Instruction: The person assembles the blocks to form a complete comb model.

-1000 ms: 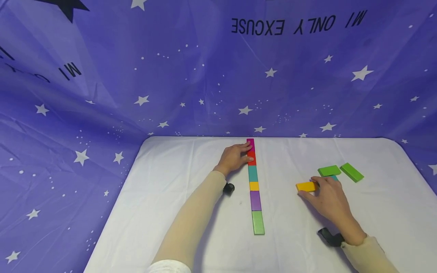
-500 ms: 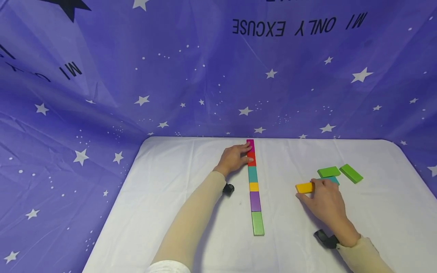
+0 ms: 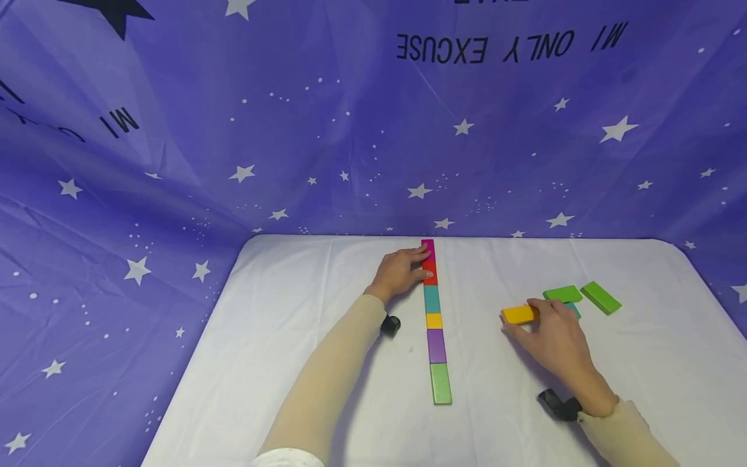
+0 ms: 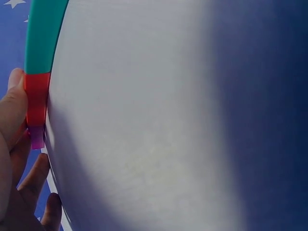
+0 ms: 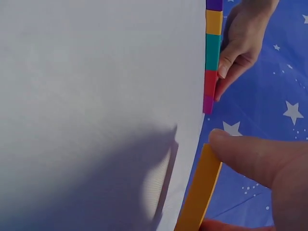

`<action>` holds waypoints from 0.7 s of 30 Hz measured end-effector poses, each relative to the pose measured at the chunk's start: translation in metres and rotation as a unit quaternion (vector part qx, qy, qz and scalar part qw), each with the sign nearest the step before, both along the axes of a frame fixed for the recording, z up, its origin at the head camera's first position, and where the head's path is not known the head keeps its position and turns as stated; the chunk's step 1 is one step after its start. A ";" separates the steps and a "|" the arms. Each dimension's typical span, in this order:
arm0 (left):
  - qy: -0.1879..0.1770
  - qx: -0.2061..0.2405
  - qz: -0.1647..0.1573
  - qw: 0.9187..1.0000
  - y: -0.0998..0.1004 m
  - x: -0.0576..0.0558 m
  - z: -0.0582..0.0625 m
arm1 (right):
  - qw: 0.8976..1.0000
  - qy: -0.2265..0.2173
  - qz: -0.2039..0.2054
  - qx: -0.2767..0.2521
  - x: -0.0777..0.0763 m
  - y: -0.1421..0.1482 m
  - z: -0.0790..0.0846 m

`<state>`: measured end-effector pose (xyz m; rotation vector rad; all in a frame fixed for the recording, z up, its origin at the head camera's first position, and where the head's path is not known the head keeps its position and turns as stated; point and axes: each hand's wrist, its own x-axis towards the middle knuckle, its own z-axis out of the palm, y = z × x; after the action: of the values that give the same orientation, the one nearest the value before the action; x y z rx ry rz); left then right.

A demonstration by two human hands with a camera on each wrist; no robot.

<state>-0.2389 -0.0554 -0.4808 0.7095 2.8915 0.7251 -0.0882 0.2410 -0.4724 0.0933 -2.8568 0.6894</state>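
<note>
A straight row of coloured blocks runs down the middle of the head view: magenta block (image 3: pixel 428 244), red block (image 3: pixel 431 265), teal block (image 3: pixel 432 299), small yellow block (image 3: pixel 434 321), purple block (image 3: pixel 436 346), light green block (image 3: pixel 441 384). At its far end my left hand (image 3: pixel 399 270) touches the magenta and red blocks, its thumb on the red one. To the right, my right hand (image 3: pixel 560 340) pinches an orange block (image 3: pixel 518 315) between thumb and fingers. The orange block (image 5: pixel 199 190) is held off the table, its shadow apart from it in the right wrist view.
Behind my right hand lie two green blocks, a left one (image 3: pixel 562 294) and a right one (image 3: pixel 602 298), with a second teal block (image 3: pixel 574 309) partly hidden by the hand. The white table (image 3: pixel 490 402) ends at a purple star-printed cloth (image 3: pixel 350 130).
My right hand has shifted slightly left with the orange block and, in the last half second, slightly up in the view. My left hand has kept its place at the row.
</note>
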 end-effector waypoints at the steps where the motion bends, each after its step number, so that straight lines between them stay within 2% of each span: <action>1: 0.000 0.000 0.000 1.000 0.000 0.000 0.000 | 1.000 0.001 0.001 -0.001 -0.001 0.000 0.001; 11: 0.003 -0.007 0.000 1.000 0.001 -0.001 -0.002 | 0.999 0.032 0.004 -0.021 -0.018 -0.006 0.006; 21: 0.005 -0.006 0.000 1.000 0.000 0.001 0.001 | 0.999 0.009 -0.004 -0.038 -0.034 -0.020 0.013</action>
<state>-0.2378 -0.0550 -0.4794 0.7137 2.9020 0.7064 -0.1223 0.2210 -0.4592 0.0763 -2.8083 0.7913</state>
